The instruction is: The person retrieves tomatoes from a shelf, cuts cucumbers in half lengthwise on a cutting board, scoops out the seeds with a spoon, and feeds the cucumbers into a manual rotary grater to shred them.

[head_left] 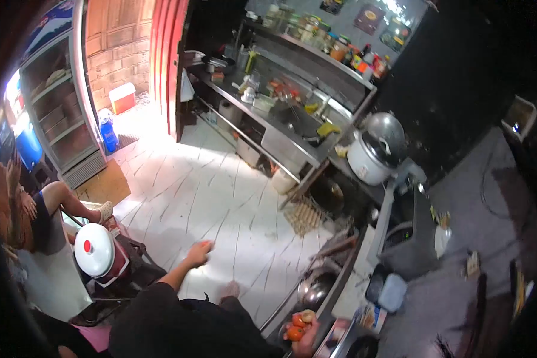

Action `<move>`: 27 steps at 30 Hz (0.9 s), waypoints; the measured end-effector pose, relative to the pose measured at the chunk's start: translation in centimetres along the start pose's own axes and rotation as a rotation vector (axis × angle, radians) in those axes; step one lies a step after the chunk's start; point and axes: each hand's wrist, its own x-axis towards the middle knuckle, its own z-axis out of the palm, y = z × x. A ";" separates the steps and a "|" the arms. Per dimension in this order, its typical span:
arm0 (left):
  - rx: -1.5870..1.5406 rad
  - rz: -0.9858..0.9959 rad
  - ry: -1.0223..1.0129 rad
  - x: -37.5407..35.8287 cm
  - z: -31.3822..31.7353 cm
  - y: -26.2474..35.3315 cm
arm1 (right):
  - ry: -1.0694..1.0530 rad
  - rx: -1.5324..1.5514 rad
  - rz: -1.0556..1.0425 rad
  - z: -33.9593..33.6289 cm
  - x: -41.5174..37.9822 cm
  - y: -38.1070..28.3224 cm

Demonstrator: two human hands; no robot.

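My right hand (308,341), low in the view beside the counter, is closed around red tomatoes (295,333). A paler, rounded item (306,316) shows at the top of the same handful, perhaps an onion or garlic. Out over the tiled floor, my left hand (197,254) is held away from my body with its fingers curled in. A small reddish patch shows at its fingertips, and I cannot tell what it holds. My foot (230,290) is on the floor below.
A sink counter (262,122) with dishes runs along the back, under a shelf of jars and bottles. A rice cooker (369,160) stands at the corner. At left, a person (27,206) sits near a white-lidded cooler (95,253) and a glass-door fridge (59,101). A metal bowl (318,289) sits beneath the right counter.
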 end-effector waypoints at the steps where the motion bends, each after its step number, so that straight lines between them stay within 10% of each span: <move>1: 0.209 0.049 0.078 -1.3 0.2 -5.1 | 0.217 -0.190 -0.044 0.2 4.2 -1.4; 2: 0.133 -0.424 -0.331 -2.5 -1.7 -7.9 | 0.442 -0.362 -0.092 0.3 7.9 -2.0; 4: 0.067 -0.698 -0.432 -7.2 -4.2 -11.2 | 0.368 -0.295 -0.192 5.4 16.2 -4.8; 6: -0.368 -1.260 -0.250 -8.5 -6.8 -10.3 | 0.267 -0.263 -0.186 10.3 23.9 -7.9; 9: -0.751 -1.565 0.058 -6.2 -7.3 -9.8 | 0.148 -0.469 -0.107 14.9 35.4 -10.8; 13: -1.133 -1.672 0.318 1.0 -4.8 -11.3 | -0.010 -0.828 0.209 8.9 51.8 -9.4; 20: -1.691 -1.502 0.544 22.5 -6.8 -18.9 | 0.464 -0.669 0.415 3.0 67.8 -3.6; 23: -1.613 -1.405 0.171 35.2 -13.4 -25.3 | 0.788 -0.687 0.254 6.8 75.9 -3.0; 27: -1.031 -1.352 0.243 53.6 -21.3 -29.1 | 0.577 -0.504 0.115 7.8 84.8 -6.5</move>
